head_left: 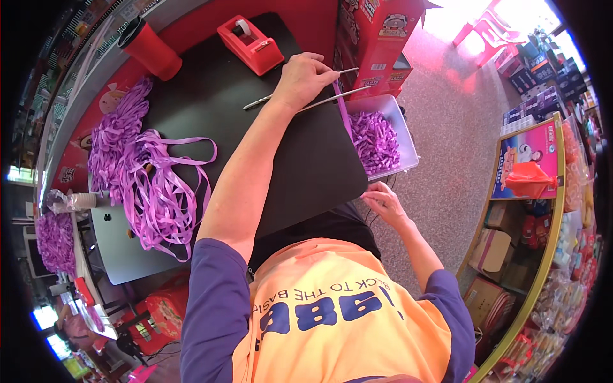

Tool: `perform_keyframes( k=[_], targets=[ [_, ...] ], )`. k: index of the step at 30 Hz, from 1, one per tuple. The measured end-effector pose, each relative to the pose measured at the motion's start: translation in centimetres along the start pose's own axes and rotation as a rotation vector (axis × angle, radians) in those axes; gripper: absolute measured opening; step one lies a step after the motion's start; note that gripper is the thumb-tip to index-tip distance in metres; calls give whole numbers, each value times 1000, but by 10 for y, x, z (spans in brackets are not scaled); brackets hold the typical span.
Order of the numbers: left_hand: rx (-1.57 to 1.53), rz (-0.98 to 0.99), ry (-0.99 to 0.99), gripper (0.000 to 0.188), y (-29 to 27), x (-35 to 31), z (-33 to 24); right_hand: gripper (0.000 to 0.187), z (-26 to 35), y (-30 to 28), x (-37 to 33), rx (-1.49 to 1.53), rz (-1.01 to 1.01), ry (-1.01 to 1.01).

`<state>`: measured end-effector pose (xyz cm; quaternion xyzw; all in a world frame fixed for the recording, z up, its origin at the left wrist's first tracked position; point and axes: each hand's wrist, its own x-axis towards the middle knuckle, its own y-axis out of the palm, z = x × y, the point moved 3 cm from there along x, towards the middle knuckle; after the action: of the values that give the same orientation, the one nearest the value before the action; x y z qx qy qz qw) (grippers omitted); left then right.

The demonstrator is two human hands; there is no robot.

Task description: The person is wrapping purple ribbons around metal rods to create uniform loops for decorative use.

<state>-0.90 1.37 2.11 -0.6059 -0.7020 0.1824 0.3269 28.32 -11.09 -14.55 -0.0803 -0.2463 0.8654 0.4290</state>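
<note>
Purple ribbon (343, 110), narrow, flat, pinched in left hand (302, 80); right hand (385, 205) curled, grip unclear.

Had free room over the black tabletop (313, 172), from its middle to the near right corner. Met the left forearm (239, 172) on the left, with purple ribbon (121, 143) heaped beyond it. Ran against a red tape dispenser (262, 59), a red cup (153, 51) and 2 thin rods (338, 97) farther off. Was hemmed on the right by a pale bin (407, 143) and the right hand (386, 204).
</note>
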Motion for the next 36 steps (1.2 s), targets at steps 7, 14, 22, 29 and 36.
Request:
perform_keyframes(
  k=[7, 14, 22, 29, 36],
  targets=[
    [-8, -19, 16, 24, 1, 1, 1, 23, 101, -55, -30, -58, 191, -33],
    [-19, -15, 18, 21, -1, 1, 3, 22, 176, -83, -9, 29, 162, -329],
    [-17, -133, 92, 18, 3, 1, 8, 48, 249, -114, 97, 301, 48, -784],
    [35, -2, 70, 23, -2, 2, 1, 55, 269, -147, 282, 627, 29, -380],
    [7, 22, 4, 24, -5, -1, -5, 54, 159, -114, 415, 194, 40, -210]
  ],
)
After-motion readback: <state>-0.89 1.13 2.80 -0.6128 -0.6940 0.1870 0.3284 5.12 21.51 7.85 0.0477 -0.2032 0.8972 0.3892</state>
